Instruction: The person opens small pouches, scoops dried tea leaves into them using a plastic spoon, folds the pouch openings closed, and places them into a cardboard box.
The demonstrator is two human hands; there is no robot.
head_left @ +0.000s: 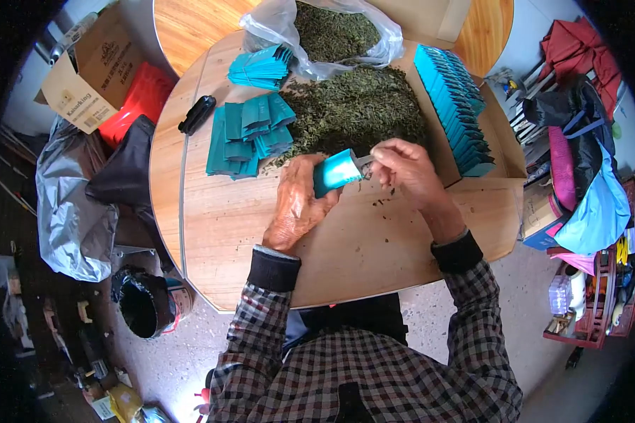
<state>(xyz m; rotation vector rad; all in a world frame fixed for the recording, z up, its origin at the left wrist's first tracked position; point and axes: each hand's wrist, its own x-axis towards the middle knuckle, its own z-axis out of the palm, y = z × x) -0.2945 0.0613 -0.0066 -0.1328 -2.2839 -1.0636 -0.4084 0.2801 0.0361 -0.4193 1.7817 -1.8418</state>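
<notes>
My left hand [295,201] is wrapped around a teal packet [336,173], which lies tilted with its mouth toward the right. At that mouth, my right hand [408,171] has its fingers pinched together by a small greyish piece [364,161]. I cannot make out whether this is a scoop or part of the packet. Just beyond both hands spreads a heap of dried, dark green leaves [360,106], with some crumbs scattered on the table. To the left lie several flat teal packets [243,134], overlapping one another.
A bundle of teal packets [259,67] lies farther back, beside a clear plastic bag [390,44] of leaves. On the right, an open cardboard box [504,151] holds a row of upright packets [450,106]. A black object [197,115] rests near the round wooden table's [219,247] left edge.
</notes>
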